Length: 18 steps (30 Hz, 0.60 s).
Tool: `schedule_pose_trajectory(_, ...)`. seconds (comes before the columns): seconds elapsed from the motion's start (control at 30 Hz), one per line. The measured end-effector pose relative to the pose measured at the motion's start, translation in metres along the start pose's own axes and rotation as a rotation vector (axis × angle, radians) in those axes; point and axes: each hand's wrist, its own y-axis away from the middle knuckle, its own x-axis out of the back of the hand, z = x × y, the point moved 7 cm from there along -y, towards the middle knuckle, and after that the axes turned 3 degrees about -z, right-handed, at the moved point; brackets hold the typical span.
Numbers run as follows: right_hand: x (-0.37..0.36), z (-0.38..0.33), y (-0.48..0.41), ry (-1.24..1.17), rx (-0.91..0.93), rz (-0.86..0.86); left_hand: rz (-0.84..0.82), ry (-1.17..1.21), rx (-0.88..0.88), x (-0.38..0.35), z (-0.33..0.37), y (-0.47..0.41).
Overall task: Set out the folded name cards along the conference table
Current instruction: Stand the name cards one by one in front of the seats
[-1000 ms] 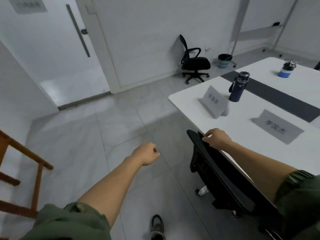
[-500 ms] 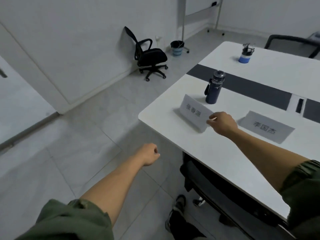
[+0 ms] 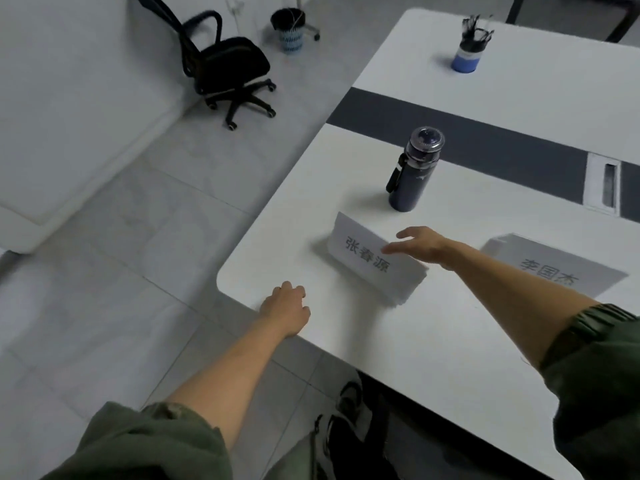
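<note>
A folded white name card [image 3: 367,259] with black characters stands near the corner of the white conference table [image 3: 433,341]. My right hand [image 3: 420,245] hovers over the card's right end, fingers spread, fingertips touching its top edge. A second name card [image 3: 550,268] lies further right, behind my right forearm. My left hand [image 3: 285,310] rests loosely curled on the table's near edge, holding nothing.
A dark blue water bottle [image 3: 414,171] stands just behind the first card. A blue pen cup [image 3: 467,50] sits at the far side, past the table's dark strip [image 3: 467,147]. A black office chair [image 3: 225,67] and a bin [image 3: 289,29] stand by the wall. My shoe [image 3: 349,400] shows below the table.
My right hand left the chair back, reached the first name card, then spread its fingers over it. My left hand came up from beside the table onto its edge. The view moved closer.
</note>
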Motion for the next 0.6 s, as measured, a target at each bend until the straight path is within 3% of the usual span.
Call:
schedule_pose_trajectory(0.1, -0.01, 0.002, -0.016, 0.012, -0.054, -0.202, 0.036, -0.068, -0.029, -0.009, -0.001, -0.03)
schedule_pose_trajectory(0.2, -0.014, 0.002, -0.032, 0.005, -0.064, -0.278, 0.066, -0.138, -0.046, -0.02, -0.007, -0.052)
schedule_pose_trajectory(0.47, -0.015, 0.002, -0.048, -0.055, -0.011, -0.227, 0.144, -0.27, -0.103, -0.054, -0.028, -0.067)
schedule_pose_trajectory(0.6, -0.013, -0.007, -0.039, -0.1, -0.025, -0.218, 0.072, -0.285, -0.138, -0.055, -0.029, -0.069)
